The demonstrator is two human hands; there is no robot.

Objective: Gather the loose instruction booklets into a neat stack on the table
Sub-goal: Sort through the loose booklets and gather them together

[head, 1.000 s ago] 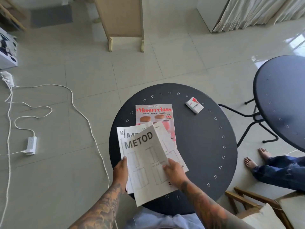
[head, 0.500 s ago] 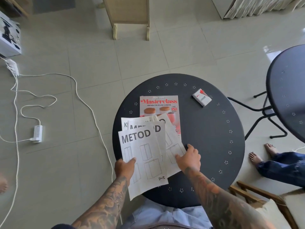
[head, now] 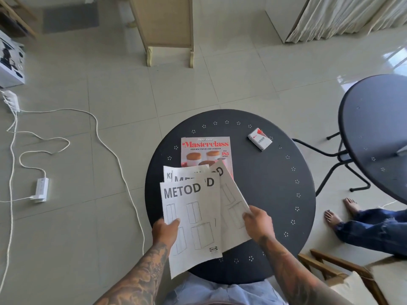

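Several white METOD instruction booklets lie fanned out on the near left part of the round black table (head: 268,194). My left hand (head: 165,230) grips the left edge of the top booklet (head: 193,221), which overhangs the table's near rim. My right hand (head: 258,221) pinches the right edge of another booklet (head: 231,199) that sits tilted under the top one. Two more booklets (head: 185,172) peek out behind them.
A Masterclass cookbook magazine (head: 206,150) lies beyond the booklets, partly covered by them. A cigarette pack (head: 259,139) sits at the far right of the table. A second black table (head: 378,128) and a person's bare feet (head: 341,212) are to the right; white cables (head: 105,146) cross the floor at left.
My left hand shifted the top booklet left and squared it up. My right hand left that booklet and took hold of the right edge of the tilted booklet underneath.
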